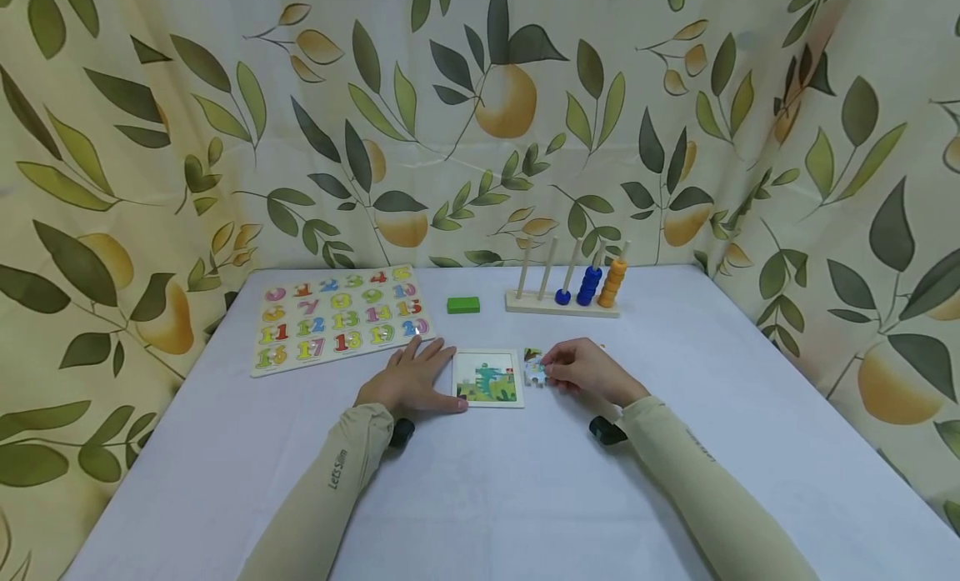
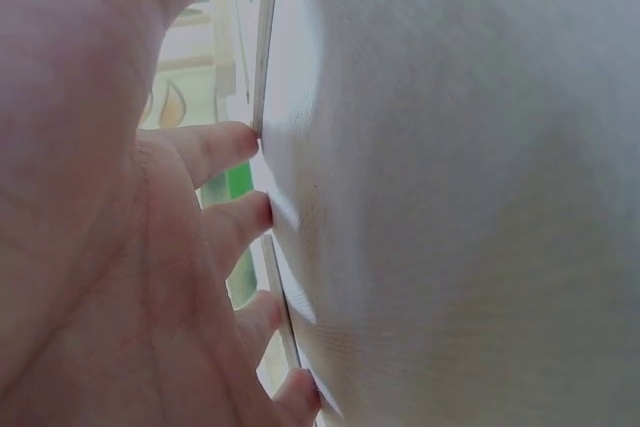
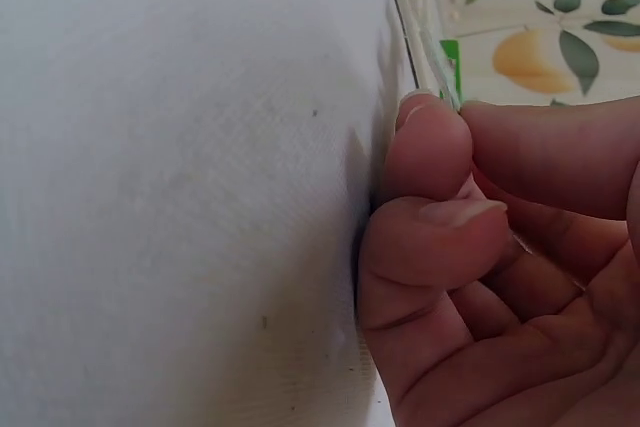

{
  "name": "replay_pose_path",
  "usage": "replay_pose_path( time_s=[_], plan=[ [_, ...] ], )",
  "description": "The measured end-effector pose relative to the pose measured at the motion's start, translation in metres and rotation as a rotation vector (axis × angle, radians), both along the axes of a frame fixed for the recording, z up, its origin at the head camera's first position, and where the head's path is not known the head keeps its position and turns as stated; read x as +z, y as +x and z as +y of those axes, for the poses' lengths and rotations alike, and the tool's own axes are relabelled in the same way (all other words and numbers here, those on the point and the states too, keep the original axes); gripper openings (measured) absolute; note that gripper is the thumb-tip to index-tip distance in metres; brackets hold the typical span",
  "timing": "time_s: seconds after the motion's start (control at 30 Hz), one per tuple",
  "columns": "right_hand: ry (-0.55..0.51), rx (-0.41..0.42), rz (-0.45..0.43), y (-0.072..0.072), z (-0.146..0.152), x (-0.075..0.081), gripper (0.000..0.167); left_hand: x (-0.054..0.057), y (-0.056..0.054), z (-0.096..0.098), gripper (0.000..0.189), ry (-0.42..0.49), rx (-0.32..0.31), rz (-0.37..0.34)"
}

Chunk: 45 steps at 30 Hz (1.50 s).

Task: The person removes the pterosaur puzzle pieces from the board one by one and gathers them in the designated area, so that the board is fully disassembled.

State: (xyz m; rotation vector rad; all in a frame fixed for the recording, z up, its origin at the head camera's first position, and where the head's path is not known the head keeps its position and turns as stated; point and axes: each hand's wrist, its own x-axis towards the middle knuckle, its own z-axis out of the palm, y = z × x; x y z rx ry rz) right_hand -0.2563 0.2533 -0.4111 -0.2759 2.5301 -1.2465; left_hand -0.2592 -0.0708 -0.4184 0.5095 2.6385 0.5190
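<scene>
Jigsaw pieces (image 1: 534, 371), likely light, stiff and best held by their rims, sit just off the right edge of a dinosaur puzzle tray (image 1: 495, 404), pinched by the right hand (image 1: 591, 373); the left hand (image 1: 408, 381) splays, thumb at the tray's near-left corner

Board (image 1: 326, 313) numbered up to 20, "Let's Slim" on left sleeve (image 1: 322, 499)

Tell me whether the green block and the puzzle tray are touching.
Apart. The head view shows a strip of white cloth between the green block and the puzzle tray's far edge.
</scene>
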Motion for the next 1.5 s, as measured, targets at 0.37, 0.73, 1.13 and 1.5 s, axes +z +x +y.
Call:
replay_pose_path(
  time_s=[0.37, 0.73, 1.13, 1.5],
  plan=[
    [0.139, 0.001, 0.105, -0.001, -0.005, -0.004, 0.011, 0.001, 0.001, 0.0, 0.107, 0.026, 0.005, -0.003],
    [0.222, -0.026, 0.182, -0.003, -0.012, -0.003, 0.005, 0.002, 0.003, -0.002, 0.107, 0.04, 0.011, 0.002],
    [0.275, -0.021, 0.254, -0.004, -0.014, -0.002, 0.013, 0.003, 0.004, -0.003, 0.107, 0.033, 0.001, 0.001],
    [0.181, 0.035, 0.28, -0.01, -0.037, 0.007, 0.019, -0.001, 0.002, -0.002, 0.107, 0.041, 0.008, 0.008]
  ],
)
